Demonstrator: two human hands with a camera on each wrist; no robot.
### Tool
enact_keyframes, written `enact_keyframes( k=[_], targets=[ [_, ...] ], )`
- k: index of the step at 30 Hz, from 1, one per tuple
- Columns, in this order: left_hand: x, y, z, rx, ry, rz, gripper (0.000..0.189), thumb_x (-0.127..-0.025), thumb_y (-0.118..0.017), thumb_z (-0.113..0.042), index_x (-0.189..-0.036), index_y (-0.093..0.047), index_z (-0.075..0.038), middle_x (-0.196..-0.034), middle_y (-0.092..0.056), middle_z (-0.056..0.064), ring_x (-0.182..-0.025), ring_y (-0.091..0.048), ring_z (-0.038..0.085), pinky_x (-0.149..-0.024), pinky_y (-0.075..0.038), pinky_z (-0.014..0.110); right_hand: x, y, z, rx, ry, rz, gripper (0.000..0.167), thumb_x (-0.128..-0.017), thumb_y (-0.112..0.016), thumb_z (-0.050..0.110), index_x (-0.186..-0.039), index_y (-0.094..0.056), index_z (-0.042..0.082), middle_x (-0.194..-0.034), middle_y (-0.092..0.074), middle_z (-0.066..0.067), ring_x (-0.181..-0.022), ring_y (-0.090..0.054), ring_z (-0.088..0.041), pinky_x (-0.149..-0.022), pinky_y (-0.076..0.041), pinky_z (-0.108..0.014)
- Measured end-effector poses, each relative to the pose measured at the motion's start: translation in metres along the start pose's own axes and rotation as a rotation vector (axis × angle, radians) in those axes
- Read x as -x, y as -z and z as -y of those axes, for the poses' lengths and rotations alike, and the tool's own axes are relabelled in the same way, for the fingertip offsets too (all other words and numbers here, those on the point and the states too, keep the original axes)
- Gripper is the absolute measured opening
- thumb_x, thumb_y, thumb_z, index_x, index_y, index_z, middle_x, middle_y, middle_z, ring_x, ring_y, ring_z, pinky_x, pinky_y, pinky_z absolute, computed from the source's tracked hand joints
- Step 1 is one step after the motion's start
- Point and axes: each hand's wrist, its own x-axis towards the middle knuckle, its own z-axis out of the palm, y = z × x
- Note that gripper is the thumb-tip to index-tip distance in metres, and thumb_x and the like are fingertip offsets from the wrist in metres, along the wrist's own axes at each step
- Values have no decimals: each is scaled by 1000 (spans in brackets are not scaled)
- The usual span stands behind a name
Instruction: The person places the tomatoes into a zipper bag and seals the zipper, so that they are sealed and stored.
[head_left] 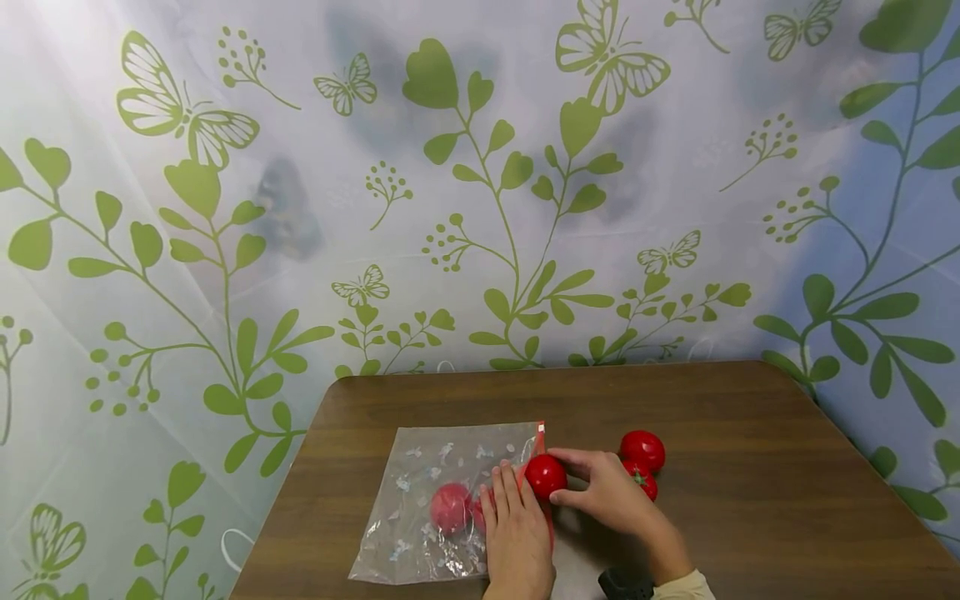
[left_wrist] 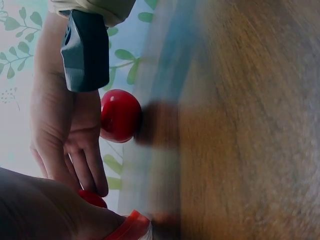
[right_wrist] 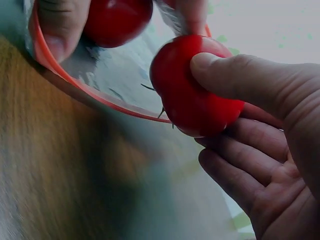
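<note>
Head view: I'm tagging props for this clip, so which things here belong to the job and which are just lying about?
Likely part of the job:
clear bag, under the left hand
held tomato, in the right hand
bagged tomatoes
two loose tomatoes, probably

Just surroundings:
table
leaf-and-butterfly backdrop

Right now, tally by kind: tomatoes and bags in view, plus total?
Tomatoes: 5 (held tomato in the right hand; rear tomato and nearer tomato on the table; left bagged tomato and part-hidden bagged tomato)
Bags: 1 (clear bag)
Total: 6 visible
</note>
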Motion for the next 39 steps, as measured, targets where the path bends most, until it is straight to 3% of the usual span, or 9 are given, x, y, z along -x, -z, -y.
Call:
enact_keyframes(
  k=[8,18,23,28,33,39],
  targets=[
    [0,-1,0,-12,-5,-6,117,-59,-105,-22,-158,-49,4,-171,-40,27,-160,-40,44,-131,-33,61,-6,-13,-3,-1,-34,-6,69,-88,-94,29,-148,-68,8,-148,-70,-17,-131,-73,-37,-105,-59,-54],
    [1,-3,3,8,-20,-72,114,-60,-104,-20,-156,-50,6,-169,-42,29,-157,-43,45,-128,-36,63,-15,-25,-2,41,-36,-30,65,-87,-94,26,-145,-71,7,-145,-71,-17,-128,-74,-36,-105,-59,-55],
    [-1,-2,4,26,-4,-32,116,-60,-104,-19,-159,-48,6,-172,-38,28,-159,-41,45,-130,-34,63,-16,-27,0,70,-38,-39,66,-87,-94,28,-145,-71,7,-145,-72,-18,-126,-75,-35,-104,-60,-55],
    [-3,0,2,48,11,12,109,-69,-102,-20,-160,-47,4,-174,-37,26,-162,-37,44,-131,-31,63,-18,-32,3,134,-26,-72,65,-86,-94,27,-142,-72,5,-142,-74,-17,-124,-76,-35,-105,-59,-56],
    [0,-1,1,43,2,-26,88,-86,-91,-24,-158,-49,4,-172,-40,25,-161,-39,43,-130,-33,63,-21,-38,3,189,-14,-108,62,-85,-95,24,-140,-74,4,-139,-76,-16,-123,-77,-32,-107,-59,-55],
    [3,-1,1,35,-28,-72,85,-84,-91,-23,-154,-52,5,-169,-43,26,-159,-42,44,-128,-35,64,-21,-41,1,218,-23,-108,61,-85,-94,24,-139,-74,3,-137,-76,-16,-122,-76,-32,-109,-57,-57]
  ],
)
